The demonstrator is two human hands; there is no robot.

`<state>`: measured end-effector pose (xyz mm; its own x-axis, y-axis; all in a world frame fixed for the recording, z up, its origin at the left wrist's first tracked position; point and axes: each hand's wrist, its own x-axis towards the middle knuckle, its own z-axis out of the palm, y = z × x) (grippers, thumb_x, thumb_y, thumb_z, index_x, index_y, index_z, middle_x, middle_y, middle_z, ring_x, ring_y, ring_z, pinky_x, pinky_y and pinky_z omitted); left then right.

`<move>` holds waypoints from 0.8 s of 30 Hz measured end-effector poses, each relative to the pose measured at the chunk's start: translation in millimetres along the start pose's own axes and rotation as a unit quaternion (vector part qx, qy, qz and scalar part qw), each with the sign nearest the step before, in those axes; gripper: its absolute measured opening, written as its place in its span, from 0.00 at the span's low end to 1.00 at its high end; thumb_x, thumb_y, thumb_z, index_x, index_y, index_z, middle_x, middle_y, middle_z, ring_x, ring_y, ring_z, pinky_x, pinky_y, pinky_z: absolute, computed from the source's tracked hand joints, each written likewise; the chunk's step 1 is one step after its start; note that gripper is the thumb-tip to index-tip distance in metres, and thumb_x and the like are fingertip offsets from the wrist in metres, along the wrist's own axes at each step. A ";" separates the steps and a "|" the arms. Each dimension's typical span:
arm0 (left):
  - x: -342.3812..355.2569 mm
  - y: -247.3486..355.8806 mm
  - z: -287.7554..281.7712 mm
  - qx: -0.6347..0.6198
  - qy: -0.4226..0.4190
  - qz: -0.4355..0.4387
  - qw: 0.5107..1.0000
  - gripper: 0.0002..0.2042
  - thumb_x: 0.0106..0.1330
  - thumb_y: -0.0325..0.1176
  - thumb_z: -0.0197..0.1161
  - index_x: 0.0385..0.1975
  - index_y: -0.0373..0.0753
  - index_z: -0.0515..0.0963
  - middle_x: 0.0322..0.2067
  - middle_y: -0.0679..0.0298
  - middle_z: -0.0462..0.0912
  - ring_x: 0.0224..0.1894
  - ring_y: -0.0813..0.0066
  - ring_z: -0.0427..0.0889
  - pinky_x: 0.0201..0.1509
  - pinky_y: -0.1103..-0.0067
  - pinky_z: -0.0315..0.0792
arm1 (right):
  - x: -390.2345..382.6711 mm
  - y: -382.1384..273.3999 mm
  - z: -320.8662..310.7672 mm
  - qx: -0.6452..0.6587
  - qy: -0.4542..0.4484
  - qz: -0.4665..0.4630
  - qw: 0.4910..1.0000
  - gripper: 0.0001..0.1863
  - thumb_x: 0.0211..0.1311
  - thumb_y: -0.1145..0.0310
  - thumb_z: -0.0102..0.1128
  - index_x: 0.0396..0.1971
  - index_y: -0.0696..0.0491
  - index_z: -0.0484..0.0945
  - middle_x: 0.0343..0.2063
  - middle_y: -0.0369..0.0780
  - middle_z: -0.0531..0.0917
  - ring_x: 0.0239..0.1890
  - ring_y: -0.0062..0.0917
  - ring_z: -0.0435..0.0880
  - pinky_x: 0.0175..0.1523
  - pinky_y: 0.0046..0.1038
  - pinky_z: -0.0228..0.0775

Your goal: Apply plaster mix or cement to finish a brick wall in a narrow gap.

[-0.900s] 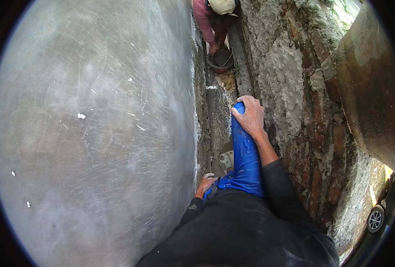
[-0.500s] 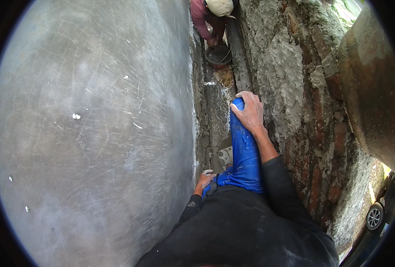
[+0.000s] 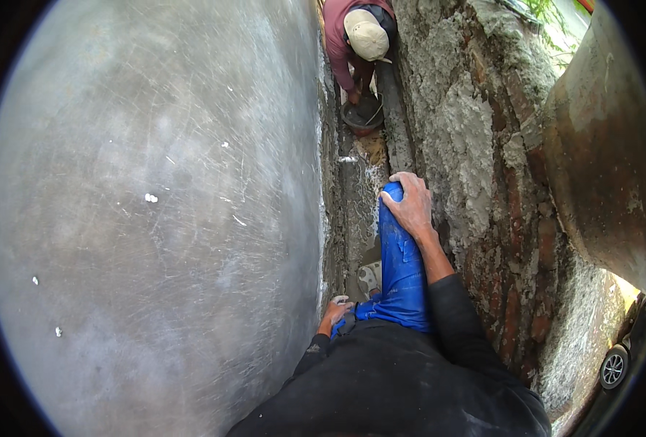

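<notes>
Head view: the right hand (image 3: 411, 207) lies loosely spread over the bent knee (image 3: 390, 218) of the blue trousers (image 3: 402, 269), thumb apart, unclenched. The left hand (image 3: 335, 312) sits low beside the trousers; its grasp cannot be told. The knee stands between a smooth grey surface (image 3: 163, 247) and rough brick wall (image 3: 476, 146); ahead, a co-worker (image 3: 337, 40) reaches to a bucket (image 3: 365, 131).
</notes>
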<state>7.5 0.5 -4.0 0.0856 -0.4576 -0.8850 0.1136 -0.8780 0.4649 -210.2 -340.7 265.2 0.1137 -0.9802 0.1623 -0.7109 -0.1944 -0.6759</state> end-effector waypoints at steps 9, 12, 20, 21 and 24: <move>16.7 -15.1 -8.4 -0.018 -0.015 0.034 0.999 0.25 0.53 0.36 0.75 0.52 0.41 0.77 0.44 0.59 0.82 0.42 0.72 0.82 0.41 0.75 0.77 | 2.3 5.1 -2.0 0.050 -0.016 0.014 0.999 0.22 0.50 0.58 0.69 0.44 0.48 0.78 0.50 0.39 0.78 0.56 0.38 0.73 0.60 0.42 0.64; 18.4 -14.9 -7.2 0.005 -0.002 0.046 0.999 0.25 0.52 0.37 0.76 0.51 0.39 0.78 0.44 0.58 0.82 0.43 0.71 0.82 0.46 0.77 0.77 | 1.7 7.6 -0.9 0.055 -0.003 0.008 0.998 0.22 0.50 0.57 0.69 0.45 0.48 0.78 0.49 0.39 0.78 0.56 0.38 0.73 0.59 0.43 0.64; 28.0 -32.8 -2.1 -0.057 -0.063 0.027 0.996 0.26 0.53 0.37 0.76 0.52 0.38 0.77 0.46 0.57 0.82 0.46 0.72 0.81 0.49 0.79 0.76 | 3.7 9.1 -4.8 0.043 -0.019 0.051 0.998 0.26 0.49 0.54 0.69 0.48 0.46 0.75 0.49 0.42 0.75 0.55 0.40 0.73 0.58 0.44 0.65; 28.5 -40.4 0.6 -0.060 -0.063 0.022 0.996 0.26 0.53 0.37 0.76 0.52 0.38 0.77 0.46 0.57 0.82 0.46 0.72 0.81 0.49 0.79 0.76 | 4.5 3.5 -7.6 0.019 -0.051 0.080 0.995 0.26 0.49 0.54 0.69 0.47 0.47 0.75 0.49 0.43 0.75 0.55 0.41 0.73 0.58 0.45 0.65; 27.2 -39.5 10.4 -0.003 -0.075 0.023 0.997 0.26 0.55 0.39 0.75 0.53 0.38 0.77 0.48 0.57 0.81 0.48 0.70 0.81 0.52 0.78 0.75 | 12.1 -16.6 -12.5 -0.068 -0.101 0.123 0.985 0.26 0.49 0.54 0.68 0.47 0.50 0.74 0.47 0.45 0.75 0.55 0.43 0.72 0.57 0.48 0.64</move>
<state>-5.0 21.3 -46.7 -0.0573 -0.5132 -0.8564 0.1192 -0.8552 0.5045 -205.7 -348.9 287.4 0.0522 -0.9875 -0.1489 -0.8194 0.0429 -0.5716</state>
